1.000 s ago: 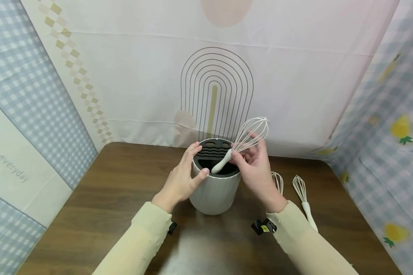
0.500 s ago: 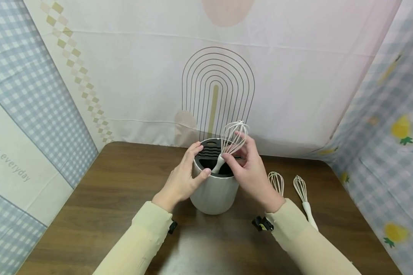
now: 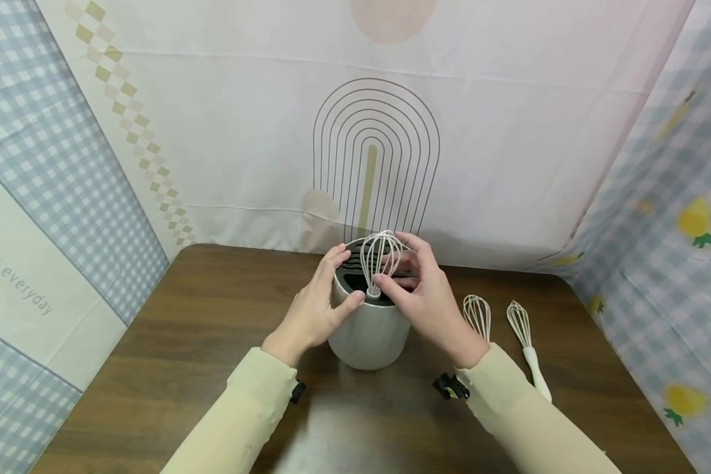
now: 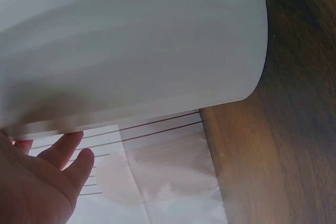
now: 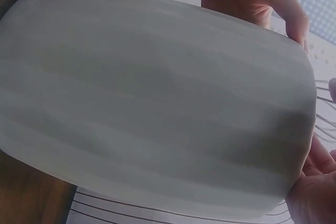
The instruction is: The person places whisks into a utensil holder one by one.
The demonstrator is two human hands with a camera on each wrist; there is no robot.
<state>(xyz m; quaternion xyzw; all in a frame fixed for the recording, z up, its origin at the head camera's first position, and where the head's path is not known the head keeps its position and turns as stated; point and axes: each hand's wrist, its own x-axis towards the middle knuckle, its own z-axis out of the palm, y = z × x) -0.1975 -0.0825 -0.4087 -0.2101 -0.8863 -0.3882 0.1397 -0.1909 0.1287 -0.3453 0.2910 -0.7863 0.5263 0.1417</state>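
A pale grey utensil holder [image 3: 370,342] with a black slotted insert [image 3: 351,282] stands upright on the table. My left hand [image 3: 308,313] grips it at the left of its rim, thumb at the front and fingers toward the back. A white whisk [image 3: 381,255] stands handle down in the holder's front compartment, most of its handle hidden inside. My right hand [image 3: 431,299] pinches this whisk low on its wires, thumb in front. The holder's wall [image 4: 136,45] fills much of the left wrist view, and the right wrist view shows mostly its smooth side [image 5: 152,98].
Two more white whisks lie on the brown wooden table [image 3: 225,329] to the right; the nearer whisk [image 3: 477,316] is partly covered by my right forearm, and another whisk [image 3: 528,349] lies beyond it. A patterned cloth [image 3: 243,151] hangs behind the table.
The whisk has swung from a rightward tilt to nearly upright and sunk deeper into the holder. My right hand moved left and down with it. The left hand stayed on the rim.
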